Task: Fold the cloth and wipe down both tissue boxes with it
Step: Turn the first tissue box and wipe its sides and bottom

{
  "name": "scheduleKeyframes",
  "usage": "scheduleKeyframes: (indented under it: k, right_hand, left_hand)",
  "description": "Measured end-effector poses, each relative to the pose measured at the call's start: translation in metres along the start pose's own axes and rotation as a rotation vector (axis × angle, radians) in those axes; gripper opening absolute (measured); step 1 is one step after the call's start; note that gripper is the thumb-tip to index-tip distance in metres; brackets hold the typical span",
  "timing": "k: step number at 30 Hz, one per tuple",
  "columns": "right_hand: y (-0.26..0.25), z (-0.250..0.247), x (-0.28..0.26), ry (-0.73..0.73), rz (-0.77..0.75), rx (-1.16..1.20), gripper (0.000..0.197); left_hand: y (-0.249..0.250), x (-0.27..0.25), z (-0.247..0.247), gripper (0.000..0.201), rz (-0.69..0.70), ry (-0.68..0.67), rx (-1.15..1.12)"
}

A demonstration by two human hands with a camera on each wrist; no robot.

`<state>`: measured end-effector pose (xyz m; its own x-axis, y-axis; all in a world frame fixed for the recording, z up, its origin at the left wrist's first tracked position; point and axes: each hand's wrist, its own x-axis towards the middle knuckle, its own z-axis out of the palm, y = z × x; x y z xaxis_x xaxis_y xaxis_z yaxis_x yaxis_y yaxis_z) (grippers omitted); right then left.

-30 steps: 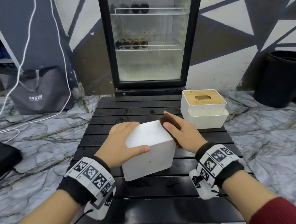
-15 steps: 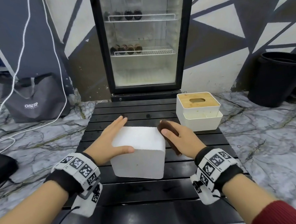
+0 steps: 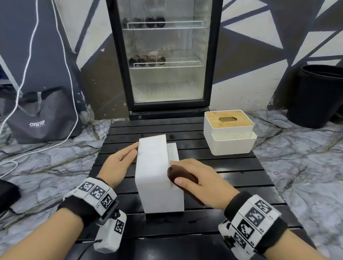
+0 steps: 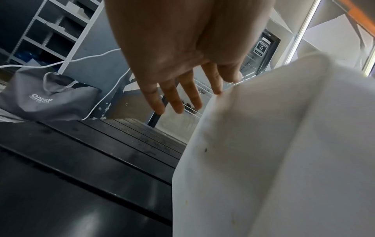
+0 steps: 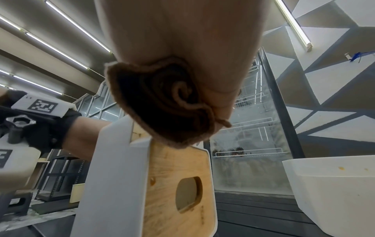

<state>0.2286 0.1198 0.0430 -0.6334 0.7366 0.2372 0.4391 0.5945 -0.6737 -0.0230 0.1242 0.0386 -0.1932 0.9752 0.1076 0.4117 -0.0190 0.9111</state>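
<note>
Near box (image 3: 158, 180): standing on its side on the black table (image 3: 228, 215), wooden lid facing right.
Left hand (image 3: 119, 165): fingers straight, bracing the box's left face.
Right hand (image 3: 201, 181): gripping the folded brown cloth (image 3: 182, 178), pressing it against the box's right side.
Far box (image 3: 229, 131): sitting upright, back right on the table.

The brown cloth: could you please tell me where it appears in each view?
Head: brown cloth at centre, under the right hand, against the tipped tissue box.
Left wrist: not in view.
Right wrist: upper centre, against the box's wooden lid.
Shared landmark: the glass-door fridge.
</note>
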Motion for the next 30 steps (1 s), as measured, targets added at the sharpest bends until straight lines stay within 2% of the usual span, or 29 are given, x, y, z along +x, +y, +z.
scheduleKeyframes:
  k: [3, 5, 7, 10, 13, 18, 24, 27, 30]
  right_hand:
    - [0.006, -0.006, 0.005, 0.096, 0.059, 0.052, 0.036]
    - [0.011, -0.01, 0.012, 0.185, 0.123, 0.102, 0.027]
    - [0.014, -0.011, 0.02, 0.244, 0.18, 0.112, 0.022]
    - [0.017, -0.008, 0.035, 0.28, 0.208, 0.07, 0.019]
    - [0.018, -0.002, 0.049, 0.294, 0.213, 0.012, 0.018]
    - [0.018, 0.006, 0.065, 0.297, 0.254, -0.136, 0.027]
    - [0.017, 0.011, 0.076, 0.319, 0.2, -0.014, 0.025]
    - [0.021, 0.019, 0.066, 0.334, 0.106, -0.007, 0.023]
    - [0.026, 0.022, 0.058, 0.342, 0.003, -0.028, 0.029]
  left_hand:
    - [0.01, -0.002, 0.004, 0.04, -0.028, -0.021, -0.023]
    - [0.016, -0.004, 0.01, 0.039, -0.038, -0.077, -0.011]
    - [0.023, -0.005, 0.017, 0.038, -0.034, -0.112, 0.103]
    - [0.034, -0.004, 0.031, 0.051, -0.097, -0.045, 0.209]
    - [0.038, -0.002, 0.041, 0.056, -0.152, 0.016, 0.25]
    - [0.037, 0.0, 0.046, 0.054, -0.125, 0.072, 0.346]
    - [0.035, 0.002, 0.044, 0.045, -0.056, 0.072, 0.375]
    - [0.035, 0.004, 0.043, 0.044, -0.039, 0.047, 0.385]
    - [0.035, 0.005, 0.042, 0.043, -0.036, 0.032, 0.388]
